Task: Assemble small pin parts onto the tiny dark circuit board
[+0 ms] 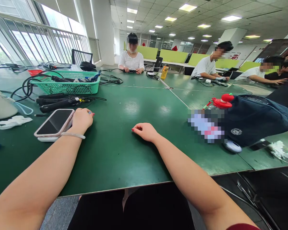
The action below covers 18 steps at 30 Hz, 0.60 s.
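Note:
My left hand (82, 119) rests on the green table (124, 143) with its fingers curled in, right beside a pink-cased phone (54, 123) lying screen up on a white block. A thin band circles that wrist. My right hand (145, 131) lies on the table near the middle, fingers loosely curled under, red nails showing, holding nothing visible. Both forearms stretch across the near table edge.
A green basket (65, 83) of cables stands at the far left, with black devices (59, 103) and cords in front of it. A white glove (13, 122) lies at left. A dark blue bag (253, 119) and red-capped bottle (220, 103) sit at right. Three people sit across the table.

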Available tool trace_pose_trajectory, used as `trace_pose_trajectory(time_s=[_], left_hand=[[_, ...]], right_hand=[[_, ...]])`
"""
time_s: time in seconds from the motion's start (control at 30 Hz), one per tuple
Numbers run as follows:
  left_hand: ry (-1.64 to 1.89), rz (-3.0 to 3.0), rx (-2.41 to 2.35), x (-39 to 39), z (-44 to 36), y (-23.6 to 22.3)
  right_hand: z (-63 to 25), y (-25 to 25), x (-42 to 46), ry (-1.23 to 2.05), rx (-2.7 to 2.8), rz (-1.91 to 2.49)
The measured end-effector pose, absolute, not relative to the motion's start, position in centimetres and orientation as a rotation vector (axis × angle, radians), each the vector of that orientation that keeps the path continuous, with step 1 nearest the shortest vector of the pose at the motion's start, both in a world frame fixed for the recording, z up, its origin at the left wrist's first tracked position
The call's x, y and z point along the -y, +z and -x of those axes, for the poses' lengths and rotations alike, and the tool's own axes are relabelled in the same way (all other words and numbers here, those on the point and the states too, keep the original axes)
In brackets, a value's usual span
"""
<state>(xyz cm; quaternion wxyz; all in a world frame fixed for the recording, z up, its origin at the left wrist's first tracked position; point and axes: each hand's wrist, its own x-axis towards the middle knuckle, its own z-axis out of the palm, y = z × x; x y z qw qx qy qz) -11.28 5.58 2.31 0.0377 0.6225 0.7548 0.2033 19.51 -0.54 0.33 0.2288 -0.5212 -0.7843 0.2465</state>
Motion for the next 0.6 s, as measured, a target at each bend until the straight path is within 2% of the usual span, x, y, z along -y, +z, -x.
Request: trace_pose_trajectory(time_s=[0.1, 0.2, 0.37, 0.6], left_hand=[[0.477, -1.832, -2.46, -5.4, 10.3, 2.2], [0.365, -1.815, -2.388, -5.3, 9.1, 2.1], [0.367, -1.961, -2.206, -4.6, 6.8, 1.7], [0.52, -2.101, -1.271, -0.2, 1.6, 2.9]], right_hand=[[-19.5, 0.4, 0.6, 0.684, 2.16, 1.441], [-19.4, 0.4, 0.6, 0.688, 2.168, 1.449], [-19.4, 0.5, 0.5, 0.678, 2.184, 1.45], [-19.4, 0.4, 0.4, 0.672, 2.2, 1.438]])
